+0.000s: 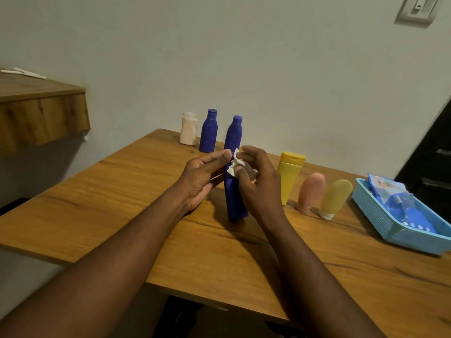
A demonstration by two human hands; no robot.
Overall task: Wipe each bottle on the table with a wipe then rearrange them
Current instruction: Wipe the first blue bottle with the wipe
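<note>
wooden tabletop (170,215) here, warm grain, pushed up against a plain pale wall (268,69). a second wooden shelf (41,113) juts in on the far left at a higher level, with something thin and white lying on it, too small to make out. a light switch plate (417,11) sits high on the wall at the right, and a dark piece of furniture (429,154) fills the right edge.

now the count. six bottles in all: two dark blue ones, one small white bottle (188,129), one yellow tube (289,176) standing on its flat cap end up, one pink squeeze bottle (311,192) and one amber squeeze bottle (335,198), both of those standing cap down. the white bottle and the far blue bottle (208,131) stand side by side at the back near the wall. one blue basket (380,215) at the right edge holds one pack of wipes (395,198).

and the action is centre stage: the near blue bottle (233,189) stands upright on the tabletop between both hands. the right hand (258,181) has its grip pinched around a crumpled white wipe (238,164), pressed against the bottle's middle. the left hand (202,176) has a loose, half-curled grip, fingertips against the bottle's left side at the wipe's edge, steadying it. both forearms are bare.
</note>
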